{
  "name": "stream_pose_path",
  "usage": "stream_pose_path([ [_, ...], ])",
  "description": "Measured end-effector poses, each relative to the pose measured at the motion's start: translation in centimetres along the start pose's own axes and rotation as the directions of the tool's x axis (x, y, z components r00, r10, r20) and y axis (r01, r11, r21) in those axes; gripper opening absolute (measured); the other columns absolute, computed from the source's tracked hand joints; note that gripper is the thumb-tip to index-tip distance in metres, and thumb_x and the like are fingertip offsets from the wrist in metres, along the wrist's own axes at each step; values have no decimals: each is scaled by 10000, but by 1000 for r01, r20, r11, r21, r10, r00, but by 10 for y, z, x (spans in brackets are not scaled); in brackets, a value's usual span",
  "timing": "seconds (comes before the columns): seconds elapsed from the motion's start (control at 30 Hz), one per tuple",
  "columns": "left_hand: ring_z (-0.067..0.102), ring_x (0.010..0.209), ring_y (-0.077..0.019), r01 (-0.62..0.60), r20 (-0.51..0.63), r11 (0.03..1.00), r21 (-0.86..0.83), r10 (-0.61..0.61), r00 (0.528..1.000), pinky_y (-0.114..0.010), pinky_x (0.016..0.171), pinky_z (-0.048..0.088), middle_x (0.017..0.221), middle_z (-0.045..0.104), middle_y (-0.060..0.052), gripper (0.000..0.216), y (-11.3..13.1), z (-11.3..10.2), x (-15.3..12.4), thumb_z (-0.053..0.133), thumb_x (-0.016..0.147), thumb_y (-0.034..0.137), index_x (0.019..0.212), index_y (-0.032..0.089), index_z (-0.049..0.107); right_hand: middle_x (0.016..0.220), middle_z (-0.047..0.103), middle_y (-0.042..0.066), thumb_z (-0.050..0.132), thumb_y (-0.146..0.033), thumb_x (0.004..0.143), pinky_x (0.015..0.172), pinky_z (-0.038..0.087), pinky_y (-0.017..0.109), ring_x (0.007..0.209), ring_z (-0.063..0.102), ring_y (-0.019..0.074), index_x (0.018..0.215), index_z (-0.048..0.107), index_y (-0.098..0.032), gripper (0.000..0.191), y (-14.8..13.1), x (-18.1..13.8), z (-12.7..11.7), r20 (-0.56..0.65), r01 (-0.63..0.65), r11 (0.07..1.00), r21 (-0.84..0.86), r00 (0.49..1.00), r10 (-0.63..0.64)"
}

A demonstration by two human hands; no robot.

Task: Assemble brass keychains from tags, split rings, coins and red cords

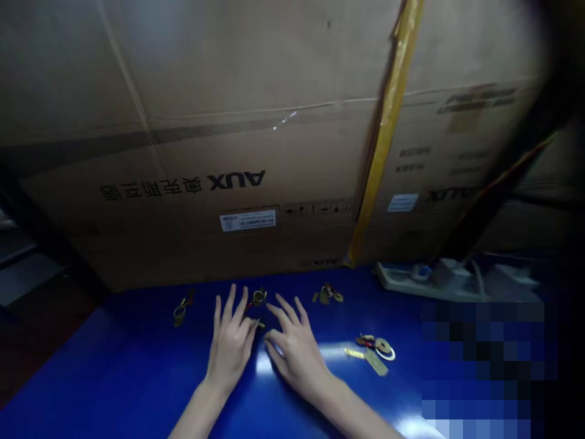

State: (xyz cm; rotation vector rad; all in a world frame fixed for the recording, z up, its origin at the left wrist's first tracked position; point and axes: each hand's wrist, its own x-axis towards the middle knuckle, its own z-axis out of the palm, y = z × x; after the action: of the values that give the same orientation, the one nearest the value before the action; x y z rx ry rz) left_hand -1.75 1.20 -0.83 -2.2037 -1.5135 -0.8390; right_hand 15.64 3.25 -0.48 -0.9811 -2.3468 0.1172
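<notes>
My left hand point(230, 346) has its thumb and index finger closed together at a small brass-coloured metal piece point(261, 324), whose end sticks out to the right. Its other fingers stretch forward over the blue table point(150, 372). My right hand point(295, 346) is just to the right, fingers apart, with its thumb and index near that piece and nothing seen in its grasp. Between the fingertips of both hands, a little farther off, lies a brass-coloured keychain point(259, 297) with a ring and a red cord. Finer details of it are too small to tell.
Other brass-coloured keychains lie at the left point(180, 314), beyond my right hand point(325, 296) and to the right point(377, 360). Large cardboard boxes point(183, 238) with yellow tape point(384, 134) stand along the back edge. A power strip point(406, 283) with plugs sits at the back right.
</notes>
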Motion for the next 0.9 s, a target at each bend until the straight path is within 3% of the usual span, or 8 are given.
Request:
stream_pose_path([
  [0.1,198,1421,-333,-29,15,999,35,29,999,-654,1101,201,1471,405,-121,186,5,1,0,484,903,139,859,168,662,1360,522,86,570,-218,860,1108,168,621,1388,261,315,845,706,-233,138,5,2,-4,-66,-81,997,-16,995,80],
  [0.23,216,1416,-330,-104,21,992,74,103,995,-638,1097,227,1473,389,-157,207,12,6,-2,462,904,114,842,143,657,1395,489,92,567,-211,859,1112,167,608,1404,214,321,828,704,-216,141,11,3,-2,-67,-102,994,-42,993,99],
  [0.5,288,1394,-310,-84,-26,996,0,84,996,-621,1113,209,1453,428,-138,211,17,9,-2,472,922,160,831,154,662,1415,470,86,554,-269,882,1118,144,592,1410,197,319,855,717,-222,172,13,2,3,-70,-128,990,-55,990,124],
  [0.6,303,1388,-310,-85,-56,996,-9,84,995,-635,1097,227,1438,447,-141,202,16,7,-1,478,919,160,836,163,662,1460,407,112,548,-293,878,1114,165,585,1416,174,322,1082,677,-218,252,20,3,-7,5,-99,991,-91,995,100],
  [0.7,301,1388,-307,-87,-47,996,-3,86,995,-636,1094,233,1445,440,-133,193,14,5,0,490,915,165,819,171,657,1457,410,110,538,-235,864,1108,199,567,1406,216,308,1234,589,-223,374,36,0,-27,153,-40,995,-90,987,54],
  [0.8,299,1388,-316,-93,-40,996,0,93,995,-640,1088,238,1448,435,-135,194,12,5,0,501,907,163,782,167,650,1383,496,75,537,-192,850,1082,273,529,1358,319,300,1122,650,-250,301,50,-8,-48,317,6,1000,-20,948,1],
  [0.9,305,1385,-316,-91,-33,996,-8,91,995,-638,1088,242,1452,430,-135,190,13,5,0,505,901,152,773,163,645,1320,541,70,540,-205,855,1037,337,505,1303,387,302,970,691,-240,193,53,-17,-63,387,-8,999,33,922,-5],
])
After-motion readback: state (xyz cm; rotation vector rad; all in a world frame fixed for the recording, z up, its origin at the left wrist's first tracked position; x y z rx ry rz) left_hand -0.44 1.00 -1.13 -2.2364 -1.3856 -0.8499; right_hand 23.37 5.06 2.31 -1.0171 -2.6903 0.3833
